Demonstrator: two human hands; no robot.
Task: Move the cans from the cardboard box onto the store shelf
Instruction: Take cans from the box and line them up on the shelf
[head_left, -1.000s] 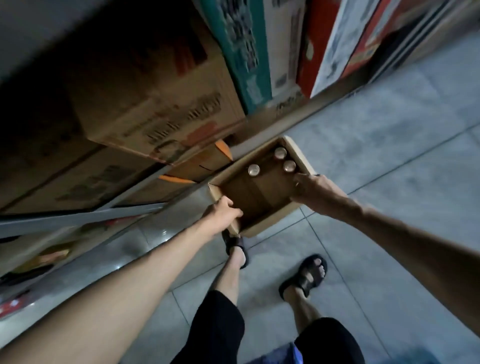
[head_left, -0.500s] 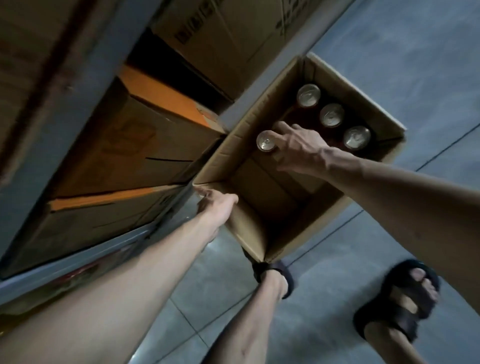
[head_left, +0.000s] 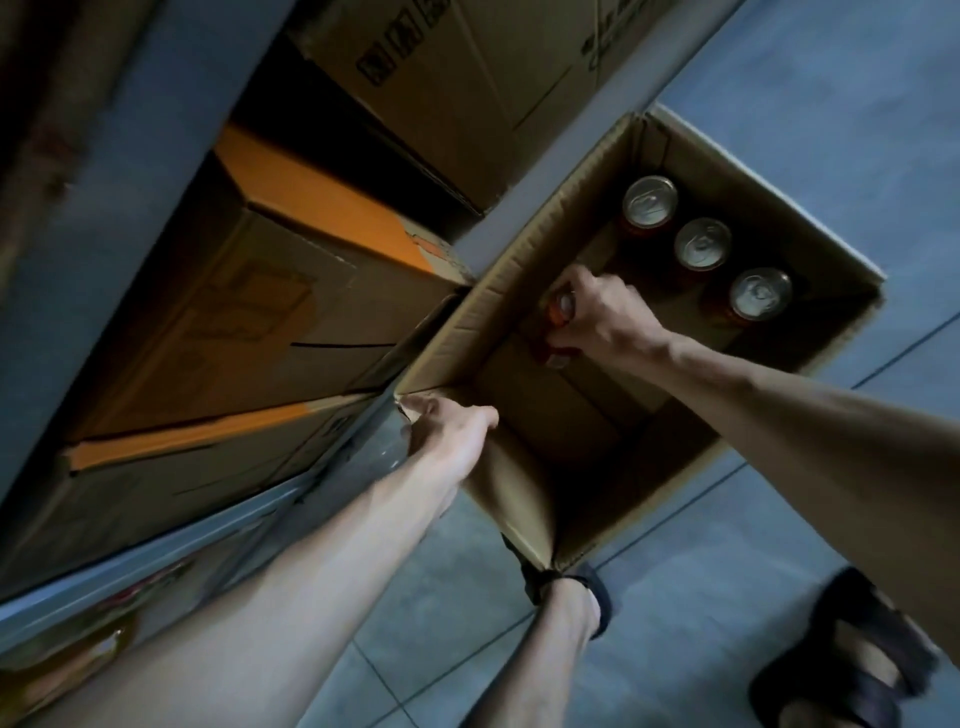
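A foot in a dark sandal (head_left: 852, 670) stands on the grey floor (head_left: 675, 649), on the near side of the box. A second foot with a dark strap (head_left: 587, 597) sits right under the box's near corner.

The open cardboard box (head_left: 524, 291) is the big thing in the middle. It is brown and its top is open. Most of its inside is bare.

The left hand (head_left: 447, 426) is at the near left corner of the box. Its fingers curl over the edge there and hold the cardboard wall.

The right hand (head_left: 597, 317) reaches down into the box from the right side. It is closed around one can (head_left: 558, 317). The can is orange and dark, and the hand hides most of it. This can is near the left wall of the box, in the middle part.

Three more cans (head_left: 701, 243) stand upright in a row along the far wall of the box. Their silver tops face up. They sit close side by side and are apart from the hand.

The shelf (head_left: 130, 171) is on the left side of the box, just beside it. It has grey metal bars. Big brown and orange cartons (head_left: 244, 312) fill the shelf, and one carton corner comes right up to the left wall of the box. Another brown carton (head_left: 467, 78) sits past the far left corner of the box.
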